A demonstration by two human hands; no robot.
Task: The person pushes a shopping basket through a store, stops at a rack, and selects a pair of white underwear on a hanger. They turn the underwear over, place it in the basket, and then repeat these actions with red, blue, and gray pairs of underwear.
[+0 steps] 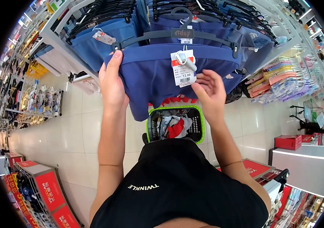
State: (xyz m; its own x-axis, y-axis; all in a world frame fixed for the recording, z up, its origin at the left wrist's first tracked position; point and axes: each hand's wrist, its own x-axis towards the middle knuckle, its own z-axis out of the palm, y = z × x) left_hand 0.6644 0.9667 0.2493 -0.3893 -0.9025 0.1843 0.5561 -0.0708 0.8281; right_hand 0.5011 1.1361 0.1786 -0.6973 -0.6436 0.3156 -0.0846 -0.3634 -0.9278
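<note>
A pair of navy-blue pants [143, 70] hangs in front of me from a black clip hanger [150, 35]. My left hand [112, 78] grips the pants at the left end of the waistband, thumb in front, just under the hanger clip. A white and red price tag [183, 72] reading 13.00 dangles from the waistband, with a pale grey security tag [186, 62] over its upper part. Beside the tag's lower right edge is my right hand [210, 88], fingers loosely curled and apart from the thumb, whose tip is right at the tag.
Behind the pants, a rack [51, 32] holds many blue garments on black hangers. Below them stands a black basket with a green rim [202, 129], clothes inside. Pastel clothes [283, 78] hang at right. A person [323, 127] is near a shopping cart [311, 109] at far right.
</note>
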